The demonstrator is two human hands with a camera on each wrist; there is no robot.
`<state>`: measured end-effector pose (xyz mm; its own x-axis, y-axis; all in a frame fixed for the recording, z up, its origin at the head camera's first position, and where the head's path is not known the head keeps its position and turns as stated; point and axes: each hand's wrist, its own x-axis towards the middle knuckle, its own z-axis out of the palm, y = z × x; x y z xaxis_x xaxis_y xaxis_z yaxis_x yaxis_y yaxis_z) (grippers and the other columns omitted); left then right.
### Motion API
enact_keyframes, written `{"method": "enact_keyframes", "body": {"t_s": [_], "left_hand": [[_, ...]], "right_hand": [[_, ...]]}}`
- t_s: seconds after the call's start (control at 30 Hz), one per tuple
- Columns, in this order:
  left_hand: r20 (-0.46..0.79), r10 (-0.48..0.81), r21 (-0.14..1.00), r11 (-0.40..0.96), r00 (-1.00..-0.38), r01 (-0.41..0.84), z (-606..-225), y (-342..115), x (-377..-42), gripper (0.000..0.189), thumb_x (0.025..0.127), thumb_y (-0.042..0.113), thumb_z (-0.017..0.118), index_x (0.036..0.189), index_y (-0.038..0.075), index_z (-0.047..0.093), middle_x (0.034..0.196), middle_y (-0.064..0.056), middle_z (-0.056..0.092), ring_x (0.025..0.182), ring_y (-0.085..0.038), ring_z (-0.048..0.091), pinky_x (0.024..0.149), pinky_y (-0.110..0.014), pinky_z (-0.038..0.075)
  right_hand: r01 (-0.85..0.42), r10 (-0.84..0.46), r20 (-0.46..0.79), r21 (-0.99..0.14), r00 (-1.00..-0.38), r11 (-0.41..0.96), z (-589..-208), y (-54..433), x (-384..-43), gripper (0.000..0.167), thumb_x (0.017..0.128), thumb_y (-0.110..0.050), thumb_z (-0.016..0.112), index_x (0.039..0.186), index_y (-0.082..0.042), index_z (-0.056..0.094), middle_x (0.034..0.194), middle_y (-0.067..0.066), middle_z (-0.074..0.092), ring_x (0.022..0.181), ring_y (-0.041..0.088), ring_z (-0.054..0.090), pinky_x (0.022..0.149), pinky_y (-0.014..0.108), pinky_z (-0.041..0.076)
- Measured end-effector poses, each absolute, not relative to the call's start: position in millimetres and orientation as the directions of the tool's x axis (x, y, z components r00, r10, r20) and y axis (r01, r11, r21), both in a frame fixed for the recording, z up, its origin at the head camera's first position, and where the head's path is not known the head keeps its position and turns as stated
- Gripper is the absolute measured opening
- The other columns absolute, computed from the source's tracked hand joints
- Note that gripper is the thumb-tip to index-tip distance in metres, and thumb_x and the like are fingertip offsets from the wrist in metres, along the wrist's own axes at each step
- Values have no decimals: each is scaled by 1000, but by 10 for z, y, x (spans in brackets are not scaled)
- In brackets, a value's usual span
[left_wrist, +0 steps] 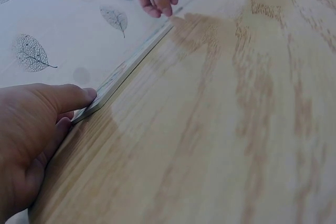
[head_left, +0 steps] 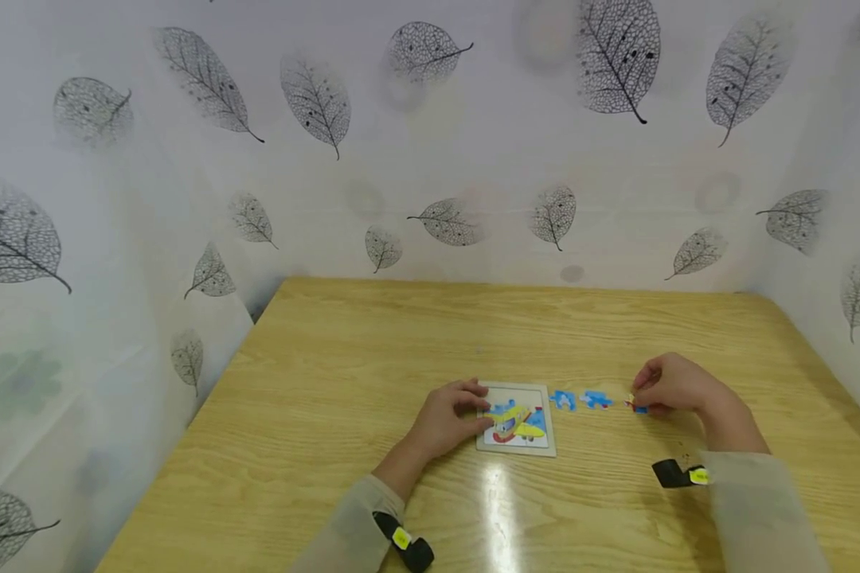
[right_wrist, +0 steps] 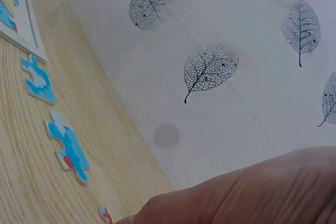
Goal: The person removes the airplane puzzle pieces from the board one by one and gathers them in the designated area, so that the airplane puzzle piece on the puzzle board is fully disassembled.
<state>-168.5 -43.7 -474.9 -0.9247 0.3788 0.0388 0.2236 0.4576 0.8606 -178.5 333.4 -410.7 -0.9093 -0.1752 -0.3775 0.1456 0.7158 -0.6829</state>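
A wooden jigsaw tray lies flat on the table, partly filled with a picture of a yellow airplane. My left hand holds its left side, thumb on the rim and the other fingers at the edge. To the right of the tray, my right hand pinches a small jigsaw piece with blue and red on it, mostly covered by the fingers. Between tray and right hand lie two loose blue pieces: one with white, the other with a red corner.
The wood-grain table reaches back to a pale curtain printed with dark leaf skeletons, which also hangs at both sides. Black straps with yellow labels hang at both wrists, the left strap and the right strap.
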Motion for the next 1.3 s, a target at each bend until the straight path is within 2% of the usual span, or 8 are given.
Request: {"method": "enact_keyframes", "body": {"t_s": [0.13, 0.3, 0.47, 0.57, 0.77, 1.07, 1.2, 1.3], "left_hand": [[35, 382, 853, 469, -923, 227, -4747, -440, -1683, 22, 84, 21, 81, 104, 13, 77, 129, 2, 67, 140, -21, 49, 119, -41, 39], [39, 387, 856, 463, -921, 230, -4744, -458, -1691, 24, 84, 20, 81, 106, 11, 77, 129, 1, 67, 140, -20, 49, 119, -40, 39], [50, 392, 857, 456, -919, 241, -4757, -470, -1696, 24, 85, 20, 81, 106, 10, 76, 128, 1, 67, 139, -20, 50, 118, -41, 40], [59, 391, 856, 454, -919, 248, -4766, -469, -1695, 25, 84, 21, 81, 106, 11, 76, 128, 1, 67, 139, -21, 50, 118, -42, 39], [71, 395, 858, 445, -916, 259, -4773, -454, -1699, 25, 84, 20, 81, 107, 10, 76, 128, -1, 67, 139, -21, 50, 118, -41, 39], [93, 407, 846, 448, -909, 288, -4765, -460, -1704, 26, 85, 20, 81, 107, 8, 76, 128, -2, 68, 138, -22, 51, 119, -42, 39], [106, 412, 842, 447, -905, 302, -4765, -472, -1705, 25, 85, 19, 80, 106, 7, 76, 128, -2, 68, 138, -22, 51, 119, -41, 39], [109, 417, 840, 446, -903, 307, -4763, -482, -1701, 26, 85, 19, 80, 107, 7, 76, 127, -3, 68, 138, -22, 51, 118, -41, 39]], "right_hand": [[156, -204, -381, -727, -902, 668, -4115, 3276, -1788, 32, 90, -9, 71, 110, 13, 59, 86, 8, 70, 70, 15, 67, 62, 29, 61], [141, -252, -358, -782, -899, 606, -4132, 3177, -1807, 45, 93, -19, 71, 122, 13, 57, 97, 11, 68, 78, 18, 70, 69, 32, 63], [117, -290, -325, -822, -900, 558, -4183, 3007, -1866, 49, 95, -28, 69, 126, 8, 58, 101, 14, 67, 79, 20, 71, 62, 31, 60], [118, -315, -316, -849, -895, 515, -4223, 2847, -1890, 47, 96, -27, 67, 126, 8, 58, 104, 15, 68, 80, 19, 71, 65, 29, 61], [141, -394, -314, -901, -864, 411, -4295, 2455, -1846, 44, 98, -22, 64, 128, 10, 57, 112, 19, 67, 87, 17, 71, 78, 31, 63], [111, -543, -231, -963, -808, 245, -4389, 1992, -1732, 48, 100, -20, 62, 133, 14, 52, 117, 26, 64, 98, 27, 73, 85, 35, 62], [109, -579, -240, -961, -779, 252, -4434, 1897, -1696, 47, 102, -19, 58, 135, 14, 50, 117, 24, 66, 100, 28, 72, 85, 34, 62], [113, -569, -261, -953, -779, 282, -4469, 1859, -1679, 45, 102, -18, 57, 135, 12, 52, 115, 20, 68, 98, 26, 72, 83, 33, 63]]}}
